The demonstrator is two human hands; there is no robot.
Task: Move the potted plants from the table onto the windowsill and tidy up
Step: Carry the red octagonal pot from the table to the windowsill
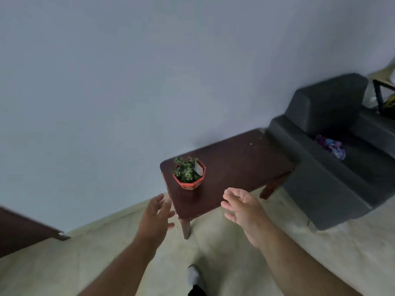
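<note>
left hand (157,214) open, right hand (241,207) open, both empty

Both forearms bare, no sleeves, no rings or watch on left hand (157,214) or right hand (243,210); grey sock (194,274) above dark trouser leg (196,291).

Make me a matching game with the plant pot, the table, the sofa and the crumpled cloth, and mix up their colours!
Things:
1. plant pot
2. table
3. sofa
4. crumpled cloth

Colours:
A. dark grey
B. purple and blue
C. red
D. dark brown

Right pairs: 1-C, 2-D, 3-A, 4-B.

Bonus: the left hand and the right hand are both open, either side of the pot and not touching it.
</note>
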